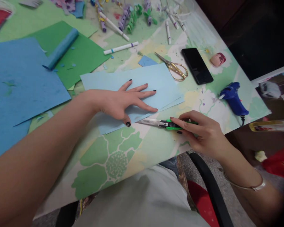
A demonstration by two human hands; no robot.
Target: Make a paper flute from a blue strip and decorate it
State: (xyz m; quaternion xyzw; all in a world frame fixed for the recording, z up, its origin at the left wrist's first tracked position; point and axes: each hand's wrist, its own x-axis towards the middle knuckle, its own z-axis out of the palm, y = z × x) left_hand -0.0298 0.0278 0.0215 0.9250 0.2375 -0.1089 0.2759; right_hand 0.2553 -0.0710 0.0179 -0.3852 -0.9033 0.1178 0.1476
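Observation:
My left hand [123, 102] lies flat with fingers spread on light blue paper [156, 78], pressing it to the table. The paper seems folded or doubled, as a second edge shows along its near right side. In my right hand [201, 132] is a green and black utility knife [171, 124], gripped by its handle. Its long metal blade [150, 121] is out and points left, close to the paper's near edge and my left thumb. Whether the blade touches the paper I cannot tell.
Gold-handled scissors [172, 66], a black phone [197, 65] and a blue glue gun [234, 98] lie to the right. White markers [121, 48] and curled paper pieces [132, 19] are at the back. Blue sheets [21, 78], a green sheet [85, 53] and a blue roll [61, 49] lie left.

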